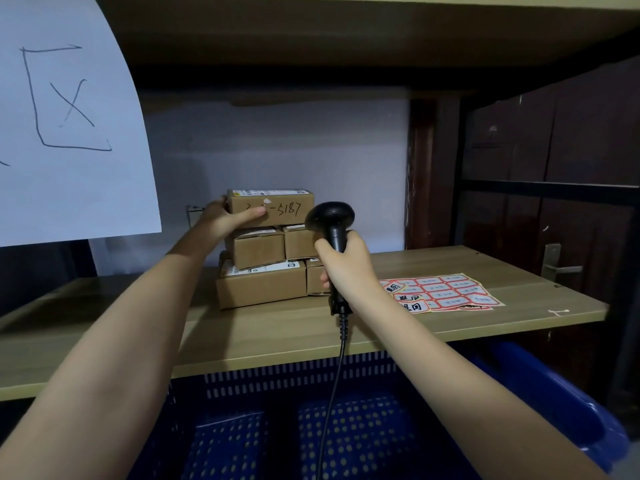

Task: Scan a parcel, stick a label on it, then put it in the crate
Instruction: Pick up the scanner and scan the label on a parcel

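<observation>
A stack of brown cardboard parcels (261,284) stands on the wooden shelf (450,327). My left hand (227,220) grips the top parcel (280,207), which bears handwritten digits on its front, with the thumb across that face. My right hand (343,261) holds a black barcode scanner (330,218) upright by its handle, its head just right of the top parcel. The scanner's cable hangs down over the shelf edge. A sheet of red-bordered labels (446,292) lies on the shelf to the right. A blue perforated crate (301,379) sits below the shelf.
A white paper sheet (69,116) with a hand-drawn box and cross hangs at the upper left. An upper shelf board (346,32) spans overhead. A dark wooden door with a metal handle (557,265) stands to the right. A blue bin rim (554,403) shows at lower right.
</observation>
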### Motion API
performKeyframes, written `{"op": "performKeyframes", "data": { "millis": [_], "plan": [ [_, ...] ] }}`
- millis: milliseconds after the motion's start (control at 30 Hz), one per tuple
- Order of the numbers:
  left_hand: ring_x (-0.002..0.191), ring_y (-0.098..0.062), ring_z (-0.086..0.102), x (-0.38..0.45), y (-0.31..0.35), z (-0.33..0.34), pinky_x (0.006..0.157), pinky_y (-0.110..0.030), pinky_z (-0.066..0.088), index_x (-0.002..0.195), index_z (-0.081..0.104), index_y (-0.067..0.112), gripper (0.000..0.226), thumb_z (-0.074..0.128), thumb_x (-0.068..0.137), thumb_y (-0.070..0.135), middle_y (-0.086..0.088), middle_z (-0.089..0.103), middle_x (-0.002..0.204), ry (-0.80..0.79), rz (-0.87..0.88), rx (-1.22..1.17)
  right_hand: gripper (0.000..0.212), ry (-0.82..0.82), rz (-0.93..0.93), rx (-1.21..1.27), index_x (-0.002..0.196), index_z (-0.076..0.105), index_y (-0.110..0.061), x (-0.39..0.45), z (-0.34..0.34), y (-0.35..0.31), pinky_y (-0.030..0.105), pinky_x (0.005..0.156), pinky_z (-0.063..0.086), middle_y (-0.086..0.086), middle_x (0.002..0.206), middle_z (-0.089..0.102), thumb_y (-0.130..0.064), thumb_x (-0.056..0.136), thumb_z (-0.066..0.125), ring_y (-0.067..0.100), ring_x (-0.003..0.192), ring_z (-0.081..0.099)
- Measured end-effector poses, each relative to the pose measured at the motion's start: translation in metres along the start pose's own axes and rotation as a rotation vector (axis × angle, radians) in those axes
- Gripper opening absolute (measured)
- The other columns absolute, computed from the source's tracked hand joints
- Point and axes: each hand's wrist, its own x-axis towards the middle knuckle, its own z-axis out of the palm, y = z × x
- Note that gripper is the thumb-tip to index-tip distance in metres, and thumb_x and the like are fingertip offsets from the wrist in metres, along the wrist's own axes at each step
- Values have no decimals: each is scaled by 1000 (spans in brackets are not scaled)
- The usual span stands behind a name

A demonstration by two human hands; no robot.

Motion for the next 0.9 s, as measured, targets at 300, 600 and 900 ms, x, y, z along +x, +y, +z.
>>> {"op": "performKeyframes", "data": {
  "millis": [300, 600, 900],
  "plan": [
    [114, -18, 57, -28, 5, -7, 98, -30, 48, 121, 49, 19, 71, 85, 60, 20, -6, 59, 127, 90, 308, -36, 8, -62, -117, 55, 92, 47, -9, -16, -28, -14, 22, 44, 45, 10, 72, 49, -12, 86, 53, 14, 50, 50],
    [111, 4, 47, -67, 13, -17, 78, 9, 36, 141, 27, 13, 95, 79, 64, -2, 7, 44, 128, 1, 379, -16, 22, -156, -386, -184, 77, 52, -24, -37, -57, -32, 19, 44, 43, -10, 48, 60, -5, 83, 61, 9, 37, 50],
    [110, 23, 46, -101, 7, -27, 95, -2, 37, 140, 29, 21, 100, 82, 59, -3, 18, 49, 127, -244, 372, 27, 35, -349, -465, -418, 72, 51, -36, -46, -74, -35, 10, 51, 39, -25, 55, 60, -7, 82, 67, -3, 47, 51]
  ]
}}
